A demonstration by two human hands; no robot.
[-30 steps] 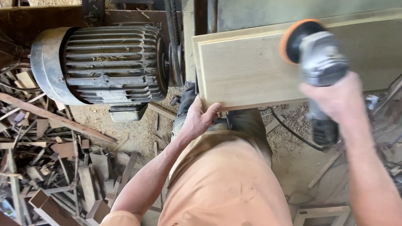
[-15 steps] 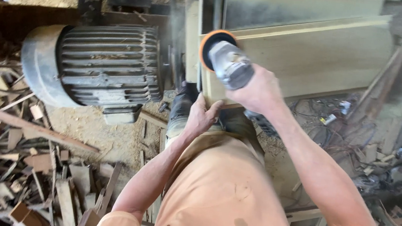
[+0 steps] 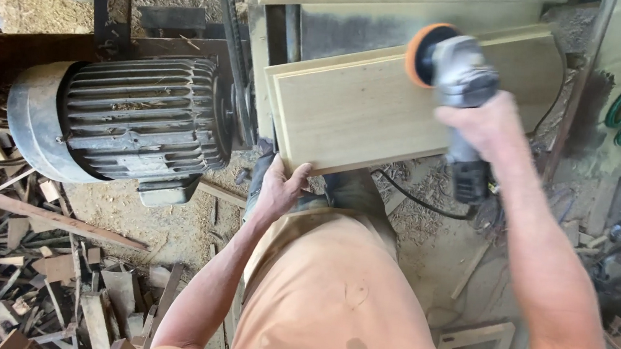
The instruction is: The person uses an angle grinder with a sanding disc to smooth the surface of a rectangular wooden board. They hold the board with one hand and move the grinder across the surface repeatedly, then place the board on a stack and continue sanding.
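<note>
- Pale, smooth-planed wooden board (image 3: 379, 105) lies across the bench in the head view, its long axis running from lower left up to the right, one short end toward my body.
- My left hand (image 3: 278, 188) has its grip closed over that near lower-left corner, fingers curled under the edge, thumb on top.
- My right hand (image 3: 484, 127) has its grip wrapped fully round the grey body of the angle grinder with the orange sanding disc (image 3: 449, 66); the disc meets the board's upper face, well right of my left hand.
- Big ribbed grey electric motor (image 3: 132, 117) sits just left of the board; wood offcuts (image 3: 24, 267) litter the floor.
</note>
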